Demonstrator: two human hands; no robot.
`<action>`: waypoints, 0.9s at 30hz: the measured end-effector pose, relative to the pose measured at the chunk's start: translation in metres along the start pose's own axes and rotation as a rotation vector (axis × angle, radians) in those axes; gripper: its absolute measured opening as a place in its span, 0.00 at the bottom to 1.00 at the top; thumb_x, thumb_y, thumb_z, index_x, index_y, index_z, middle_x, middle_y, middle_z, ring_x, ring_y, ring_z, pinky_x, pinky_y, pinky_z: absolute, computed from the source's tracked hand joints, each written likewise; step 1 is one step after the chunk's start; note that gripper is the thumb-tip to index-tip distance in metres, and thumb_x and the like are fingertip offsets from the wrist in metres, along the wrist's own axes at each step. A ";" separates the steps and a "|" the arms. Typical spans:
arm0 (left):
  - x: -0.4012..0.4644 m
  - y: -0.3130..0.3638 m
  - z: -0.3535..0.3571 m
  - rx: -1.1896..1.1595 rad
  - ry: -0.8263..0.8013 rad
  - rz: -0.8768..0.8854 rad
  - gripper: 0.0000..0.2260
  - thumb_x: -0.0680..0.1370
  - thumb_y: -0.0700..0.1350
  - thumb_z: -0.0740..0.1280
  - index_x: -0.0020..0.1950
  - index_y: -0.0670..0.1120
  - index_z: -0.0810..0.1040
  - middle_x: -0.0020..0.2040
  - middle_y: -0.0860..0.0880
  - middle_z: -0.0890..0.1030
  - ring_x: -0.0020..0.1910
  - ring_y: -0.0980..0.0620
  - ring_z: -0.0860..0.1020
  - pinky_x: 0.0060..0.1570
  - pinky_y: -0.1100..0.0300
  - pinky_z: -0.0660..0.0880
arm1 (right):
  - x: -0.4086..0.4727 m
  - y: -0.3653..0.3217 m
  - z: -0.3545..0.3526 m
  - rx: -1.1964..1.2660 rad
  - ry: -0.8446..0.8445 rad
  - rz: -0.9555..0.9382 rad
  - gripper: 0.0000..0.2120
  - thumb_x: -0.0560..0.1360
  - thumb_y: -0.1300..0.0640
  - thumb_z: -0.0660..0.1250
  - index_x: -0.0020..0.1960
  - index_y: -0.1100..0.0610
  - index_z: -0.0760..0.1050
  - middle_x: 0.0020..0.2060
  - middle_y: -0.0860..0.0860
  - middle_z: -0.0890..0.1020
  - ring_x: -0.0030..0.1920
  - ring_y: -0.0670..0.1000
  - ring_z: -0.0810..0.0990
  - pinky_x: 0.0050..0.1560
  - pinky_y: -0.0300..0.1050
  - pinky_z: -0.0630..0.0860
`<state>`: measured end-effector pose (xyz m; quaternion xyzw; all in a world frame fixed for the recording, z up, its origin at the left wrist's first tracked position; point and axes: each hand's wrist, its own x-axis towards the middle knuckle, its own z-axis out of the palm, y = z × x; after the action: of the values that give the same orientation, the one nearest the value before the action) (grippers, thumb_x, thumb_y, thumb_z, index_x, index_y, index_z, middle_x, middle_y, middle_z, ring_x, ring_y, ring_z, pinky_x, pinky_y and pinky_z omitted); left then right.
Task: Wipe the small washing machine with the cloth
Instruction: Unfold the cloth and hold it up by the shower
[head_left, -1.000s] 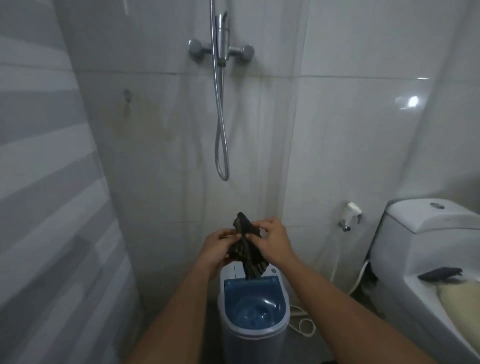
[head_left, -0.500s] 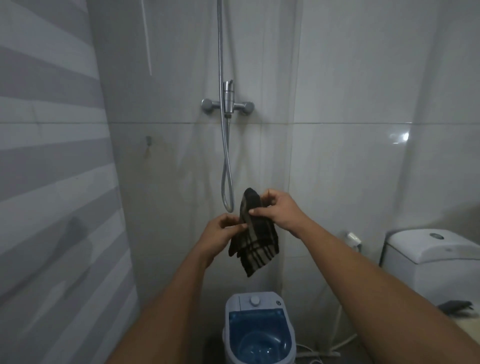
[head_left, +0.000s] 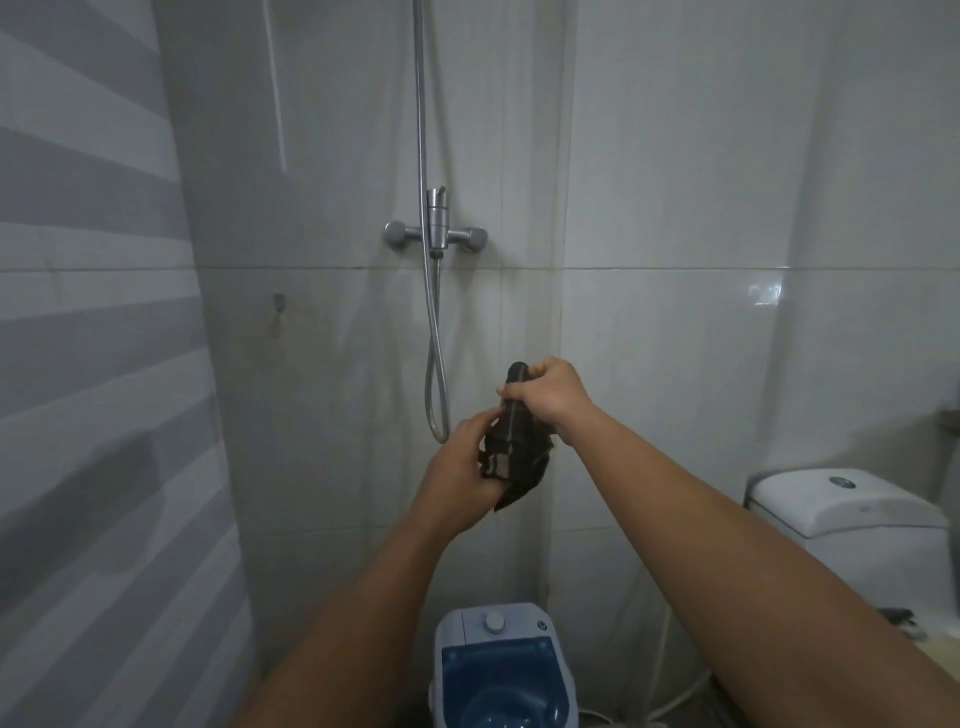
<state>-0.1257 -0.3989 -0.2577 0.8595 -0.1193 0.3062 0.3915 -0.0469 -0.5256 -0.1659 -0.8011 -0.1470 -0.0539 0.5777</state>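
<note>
Dark plaid cloth (head_left: 517, 441) hangs bunched between both hands, well above the small washing machine (head_left: 503, 670), which sits low at the near edge of the view against the tiled wall. Over the last second the hands have risen from just above the machine's blue lid to about the height of the loop of the shower hose (head_left: 435, 374), and the view has tipped up with them, so the machine has slid toward the bottom of the frame. The right hand (head_left: 550, 392) is now the higher one, fingers closed round the cloth's top end, while the left hand (head_left: 462, 478) has dropped below it and grips the lower folds from the left side; a second ago the two were level and pressed together. That stretches the cloth downward, which reads as shaking out or refolding it into a usable pad. No wiping has begun, and the machine's white top and lid are untouched. A toilet (head_left: 852, 514) stands to the right, clear of the work. Bringing the cloth back down comes next, probably.
</note>
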 end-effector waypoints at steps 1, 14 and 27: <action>0.003 0.000 -0.001 -0.084 0.039 -0.045 0.24 0.75 0.51 0.70 0.70 0.57 0.71 0.62 0.53 0.79 0.59 0.53 0.80 0.59 0.49 0.79 | -0.002 0.001 -0.001 0.053 -0.011 0.013 0.14 0.72 0.53 0.78 0.51 0.57 0.77 0.46 0.57 0.85 0.45 0.56 0.85 0.52 0.54 0.83; 0.036 0.003 -0.038 -0.783 0.289 -0.754 0.21 0.80 0.58 0.62 0.65 0.45 0.76 0.51 0.42 0.85 0.49 0.41 0.84 0.48 0.47 0.81 | -0.015 0.035 0.000 -0.335 -0.347 -0.496 0.21 0.72 0.55 0.73 0.64 0.46 0.80 0.58 0.45 0.82 0.54 0.46 0.82 0.54 0.41 0.80; 0.019 -0.014 -0.064 -0.961 0.290 -0.916 0.20 0.81 0.56 0.63 0.66 0.43 0.75 0.52 0.39 0.86 0.39 0.42 0.87 0.31 0.52 0.81 | -0.013 0.053 0.012 -0.333 -0.270 -0.604 0.13 0.79 0.60 0.69 0.61 0.49 0.84 0.51 0.47 0.83 0.49 0.45 0.82 0.53 0.37 0.80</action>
<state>-0.1326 -0.3408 -0.2219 0.5041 0.1875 0.1345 0.8322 -0.0444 -0.5314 -0.2212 -0.8046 -0.4408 -0.1390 0.3727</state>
